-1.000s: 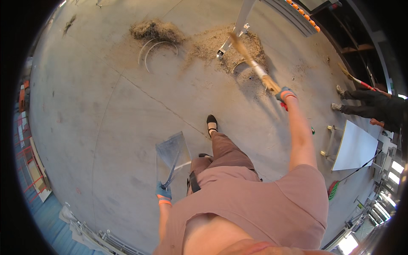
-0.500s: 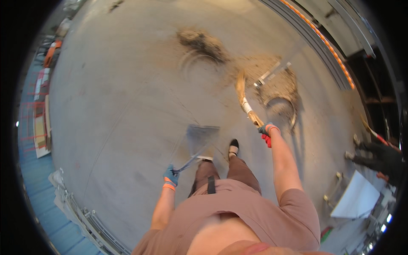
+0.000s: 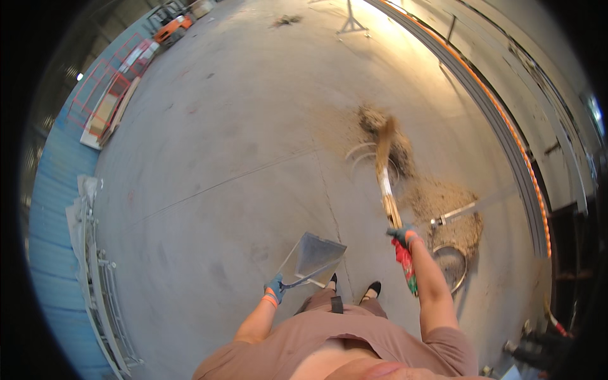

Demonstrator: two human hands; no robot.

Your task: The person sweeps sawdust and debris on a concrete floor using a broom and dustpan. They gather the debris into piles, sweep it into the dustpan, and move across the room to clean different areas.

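Observation:
My left hand point(image 3: 273, 289), in a blue glove with an orange cuff, is closed round the handle of a grey metal dustpan point(image 3: 316, 252), held just in front of my feet. In a matching glove, my right hand point(image 3: 403, 236) grips a straw broom point(image 3: 385, 180) near its wrapped handle, part of which is red and green. The blurred bristles reach the dark heap of dirt point(image 3: 402, 155) ahead of me on the right. Nearer, a second spread of brown dirt point(image 3: 468, 235) surrounds a metal bar point(image 3: 453, 214) and a round ring point(image 3: 451, 266).
Long grey profiles point(image 3: 506, 139) with an orange strip run along the right. Another person's dark-clothed legs point(image 3: 538, 348) show at lower right. Metal racking point(image 3: 104, 285) lines the blue wall point(image 3: 54, 253) on the left. An orange vehicle point(image 3: 174, 30) stands far left.
My view has swung, shifting the scene. The broom has moved from beside the nearer dirt to the farther heap. The dustpan stays in my left hand, now turned and a little farther from my body.

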